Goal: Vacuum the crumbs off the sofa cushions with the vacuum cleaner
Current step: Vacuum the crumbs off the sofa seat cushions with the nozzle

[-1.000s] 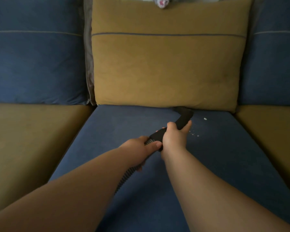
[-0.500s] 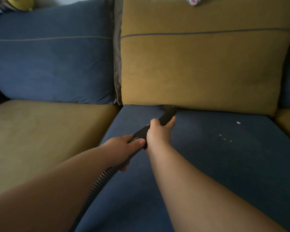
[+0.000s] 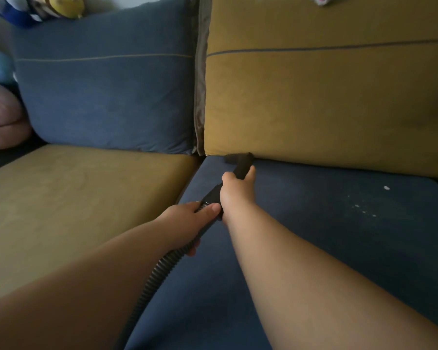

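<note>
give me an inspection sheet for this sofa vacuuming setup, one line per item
surface: dark blue fabric seat cushion, white crumbs scattered on its right part
job's things: black plastic vacuum nozzle at the seam under the mustard fabric back cushion, left of the crumbs
clutter: colourful plush toys on the sofa back, top left; pink round cushion at the left edge
grippers: right hand grips the nozzle's tube; left hand grips just behind it, where the black ribbed vacuum hose starts
cables: the hose runs from the left hand to the bottom edge; no power cord seen
surroundings: mustard seat cushion and blue back cushion to the left
</note>
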Demonstrator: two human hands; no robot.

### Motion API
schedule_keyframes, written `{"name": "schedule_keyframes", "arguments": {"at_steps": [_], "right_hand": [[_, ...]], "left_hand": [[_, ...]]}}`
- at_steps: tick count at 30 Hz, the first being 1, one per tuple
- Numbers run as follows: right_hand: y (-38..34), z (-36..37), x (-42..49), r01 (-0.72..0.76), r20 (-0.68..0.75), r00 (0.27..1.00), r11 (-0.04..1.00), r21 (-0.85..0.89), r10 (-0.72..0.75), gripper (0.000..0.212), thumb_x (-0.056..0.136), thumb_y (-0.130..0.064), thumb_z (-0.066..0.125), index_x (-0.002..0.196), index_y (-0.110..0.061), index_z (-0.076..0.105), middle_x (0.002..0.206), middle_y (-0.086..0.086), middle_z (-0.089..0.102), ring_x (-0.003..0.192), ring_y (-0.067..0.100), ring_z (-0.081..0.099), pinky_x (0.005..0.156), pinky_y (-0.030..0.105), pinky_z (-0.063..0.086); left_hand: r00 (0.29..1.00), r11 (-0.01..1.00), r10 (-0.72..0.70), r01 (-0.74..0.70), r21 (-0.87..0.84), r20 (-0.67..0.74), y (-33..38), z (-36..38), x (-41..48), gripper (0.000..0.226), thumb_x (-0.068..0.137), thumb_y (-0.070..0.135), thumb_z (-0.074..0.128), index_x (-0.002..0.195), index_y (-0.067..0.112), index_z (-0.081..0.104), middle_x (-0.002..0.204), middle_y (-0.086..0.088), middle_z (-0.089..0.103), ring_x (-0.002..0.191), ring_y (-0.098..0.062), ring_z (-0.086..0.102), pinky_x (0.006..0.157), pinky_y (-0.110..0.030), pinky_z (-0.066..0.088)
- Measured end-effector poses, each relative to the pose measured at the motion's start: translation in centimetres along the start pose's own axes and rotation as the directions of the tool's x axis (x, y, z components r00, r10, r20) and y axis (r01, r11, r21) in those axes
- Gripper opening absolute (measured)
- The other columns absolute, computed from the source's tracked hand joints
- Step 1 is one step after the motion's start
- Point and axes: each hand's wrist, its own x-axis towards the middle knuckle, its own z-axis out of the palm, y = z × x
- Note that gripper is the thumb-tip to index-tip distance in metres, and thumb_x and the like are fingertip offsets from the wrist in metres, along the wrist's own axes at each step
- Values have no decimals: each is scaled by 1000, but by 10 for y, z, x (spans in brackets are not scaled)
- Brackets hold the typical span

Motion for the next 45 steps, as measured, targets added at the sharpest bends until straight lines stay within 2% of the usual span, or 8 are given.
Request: {"name": "schedule_keyframes", "arguments": {"at_steps": [4, 9, 12, 18, 23, 31, 40, 45], "right_hand": [[-8, -10, -5, -13, -32, 999, 1000, -25, 12, 72, 93, -28, 47, 149, -48, 7, 133, 8, 51, 66, 16, 46, 52, 30, 41], [-19, -43, -20, -63, -86, 994, 997, 36, 66, 72, 93, -25, 46, 148, -50, 7, 127, 8, 49, 90, 31, 57, 82, 54, 54], [-20, -68, -35, -71, -119, 990, 996, 57, 77, 73, 91, -26, 48, 147, -52, 9, 114, 4, 47, 93, 32, 58, 78, 53, 55], [-21, -110, -74, -102, -162, 980, 990, 98, 117, 73, 91, -25, 50, 147, -50, 12, 114, 4, 45, 77, 29, 52, 46, 37, 48], [-25, -135, -116, -149, -200, 965, 982, 118, 170, 72, 89, -25, 52, 146, -50, 17, 132, 7, 47, 99, 35, 54, 53, 47, 52], [3, -209, -175, -110, -259, 954, 978, 175, 154, 70, 90, -24, 50, 147, -48, 17, 134, 8, 47, 91, 33, 52, 49, 38, 47], [23, -309, -194, -30, -345, 935, 987, 160, 85, 72, 92, -25, 50, 146, -52, 12, 137, 9, 46, 97, 37, 57, 67, 53, 55], [20, -340, -172, -36, -315, 945, 988, 151, 83, 73, 93, -24, 50, 148, -50, 9, 139, 10, 44, 93, 34, 54, 48, 35, 46]], "left_hand": [[1000, 1000, 15, -15, -1, 8, 9, 3, -6, 49, 87, 69, 43, 112, 28, 52, 65, -4, 67, 48, -13, 66, 45, -19, 51], [997, 998, 47, -48, 26, 58, 31, 17, -19, 46, 87, 71, 41, 108, 30, 49, 69, -5, 67, 47, -10, 65, 45, -19, 51], [993, 996, 70, -75, 50, 90, 42, 31, -35, 48, 88, 71, 40, 109, 30, 52, 68, -4, 67, 46, -10, 65, 44, -18, 50], [987, 988, 110, -121, 96, 117, 62, 50, -88, 52, 90, 71, 38, 110, 26, 54, 71, -4, 68, 47, -11, 65, 50, -21, 52], [986, 989, 109, -120, 85, 127, 69, 60, -133, 51, 90, 70, 39, 109, 25, 53, 74, -7, 67, 47, -13, 65, 49, -20, 53], [968, 973, 160, -187, 136, 191, 81, 110, -200, 50, 90, 69, 42, 109, 25, 55, 74, -5, 66, 45, -9, 63, 44, -19, 51], [929, 952, 288, -305, 37, 232, 109, 199, -224, 38, 90, 67, 44, 93, 31, 54, 66, -2, 65, 45, -11, 64, 45, -17, 51], [930, 951, 291, -307, 37, 225, 132, 222, -209, 35, 90, 67, 46, 87, 34, 53, 66, -2, 64, 47, -12, 64, 50, -20, 56]]}}
